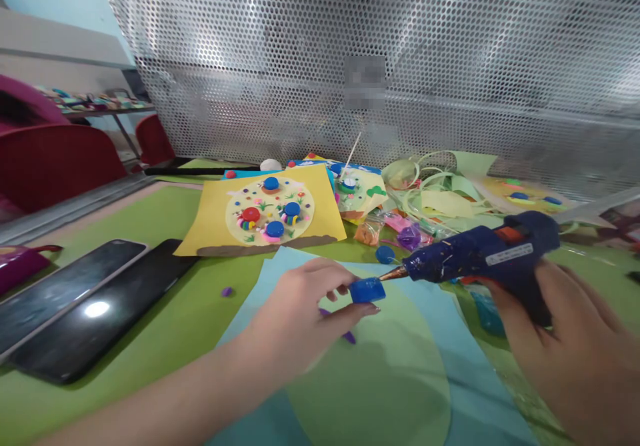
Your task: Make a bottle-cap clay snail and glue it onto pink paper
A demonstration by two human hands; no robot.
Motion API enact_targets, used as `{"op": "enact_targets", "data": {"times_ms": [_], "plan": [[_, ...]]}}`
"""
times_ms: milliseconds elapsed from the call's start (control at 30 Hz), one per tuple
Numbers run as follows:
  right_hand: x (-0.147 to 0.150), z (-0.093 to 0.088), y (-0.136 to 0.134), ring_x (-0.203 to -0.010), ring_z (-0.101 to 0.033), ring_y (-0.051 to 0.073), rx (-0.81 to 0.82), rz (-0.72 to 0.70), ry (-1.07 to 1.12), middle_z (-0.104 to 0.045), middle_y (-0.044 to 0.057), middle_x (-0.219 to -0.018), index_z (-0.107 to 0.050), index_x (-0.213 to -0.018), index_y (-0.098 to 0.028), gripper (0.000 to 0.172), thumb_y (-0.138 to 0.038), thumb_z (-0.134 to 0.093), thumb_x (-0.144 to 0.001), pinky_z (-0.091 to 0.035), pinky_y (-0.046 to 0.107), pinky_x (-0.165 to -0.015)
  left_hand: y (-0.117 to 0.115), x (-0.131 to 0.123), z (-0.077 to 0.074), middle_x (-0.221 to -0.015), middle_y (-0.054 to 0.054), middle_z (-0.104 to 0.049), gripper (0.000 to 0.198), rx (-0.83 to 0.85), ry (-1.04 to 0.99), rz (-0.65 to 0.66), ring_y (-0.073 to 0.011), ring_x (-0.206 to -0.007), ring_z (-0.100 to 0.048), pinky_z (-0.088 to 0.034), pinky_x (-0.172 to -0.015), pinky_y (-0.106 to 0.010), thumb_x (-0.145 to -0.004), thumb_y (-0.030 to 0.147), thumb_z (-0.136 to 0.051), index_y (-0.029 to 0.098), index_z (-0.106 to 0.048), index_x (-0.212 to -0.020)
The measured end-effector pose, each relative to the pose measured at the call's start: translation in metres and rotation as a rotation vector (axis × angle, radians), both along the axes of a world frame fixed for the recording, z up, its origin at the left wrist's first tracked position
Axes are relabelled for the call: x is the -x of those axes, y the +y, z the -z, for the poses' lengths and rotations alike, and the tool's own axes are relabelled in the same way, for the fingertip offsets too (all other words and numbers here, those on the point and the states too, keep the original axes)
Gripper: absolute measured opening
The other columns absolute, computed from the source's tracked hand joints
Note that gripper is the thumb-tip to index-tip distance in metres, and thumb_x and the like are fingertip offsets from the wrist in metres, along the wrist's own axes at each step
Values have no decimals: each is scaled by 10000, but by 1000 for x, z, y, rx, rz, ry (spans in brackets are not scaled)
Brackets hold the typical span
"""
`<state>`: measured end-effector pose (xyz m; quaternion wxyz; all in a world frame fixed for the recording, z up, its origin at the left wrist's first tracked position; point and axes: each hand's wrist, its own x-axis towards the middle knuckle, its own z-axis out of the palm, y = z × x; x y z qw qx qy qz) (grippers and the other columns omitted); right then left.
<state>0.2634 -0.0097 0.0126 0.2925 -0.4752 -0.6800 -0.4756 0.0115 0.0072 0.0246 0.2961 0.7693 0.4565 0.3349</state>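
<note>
Between the thumb and fingers of my left hand [310,306] is a small blue bottle cap [367,291], held over the paper. My right hand [580,339] grips a dark blue hot glue gun [475,253] by its handle, and the metal nozzle meets the cap's upper edge. Beneath both lies a light blue sheet [250,339] with a pale green paper circle [380,386] on it. Small purple pieces [349,337] rest on the circle, partly hidden by my left hand. Another blue cap [385,254] sits just behind the sheet.
A yellow card [210,223] decorated with caps and clay bits lies behind. Two phones [115,313] are at left. Bags of coloured clay [409,236] and paper strips [440,183] lie at the back right, before a perforated metal panel [300,66]. A purple bit [227,292] lies on the green table.
</note>
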Motion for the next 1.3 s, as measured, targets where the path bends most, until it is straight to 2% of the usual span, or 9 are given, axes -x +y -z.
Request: {"op": "enact_targets", "data": {"times_ms": [200, 500, 700, 967, 1133, 1300], "plan": [[0, -1, 1, -651, -655, 227, -26, 42, -21, -667, 150, -737, -557, -893, -108, 218, -310, -474, -900, -334, 300, -430, -2, 0, -2, -691, 21, -592, 69, 10, -56, 7, -93, -611, -561, -481, -540, -136, -740, 243, -665, 186, -647, -706], [-1, 1, 0, -704, -665, 238, -30, 57, 11, -667, 139, -757, -556, -942, -85, 252, -322, -539, -861, -452, 271, -552, 0, 2, -2, -750, 30, -650, 53, 23, -86, 8, -111, -670, -591, -463, -548, -151, -750, 233, -651, 240, -699, -771], [1, -3, -1, -643, -661, 252, -50, 29, -1, -665, 136, -699, -551, -829, -116, 236, -351, -572, -837, -397, 295, -476, -3, 1, -4, -726, 40, -663, 51, 16, -87, 6, -102, -635, -585, -451, -560, -158, -749, 235, -649, 226, -692, -722], [1, -4, -2, -644, -656, 222, -55, 50, -19, -666, 118, -693, -548, -894, -127, 247, -357, -458, -904, -350, 285, -432, -4, 3, -2, -756, 37, -658, 53, 43, -129, 27, -101, -669, -594, -470, -576, -145, -755, 253, -648, 239, -699, -758], [1, -3, -2, -729, -662, 208, -7, 59, 44, -679, 115, -789, -544, -967, -134, 210, -321, -524, -874, -423, 247, -520, -4, 3, -1, -742, 41, -657, 60, 10, -154, 3, -104, -659, -590, -469, -596, -158, -749, 284, -660, 257, -705, -779], [-1, 1, 1, -755, -652, 192, 2, -39, 61, -670, 113, -835, -531, -1033, -121, 243, -280, -559, -851, -466, 229, -629, -2, 5, 0, -714, 46, -636, 54, -48, -141, -13, -97, -637, -554, -447, -586, -158, -762, 279, -651, 262, -698, -784]]}}
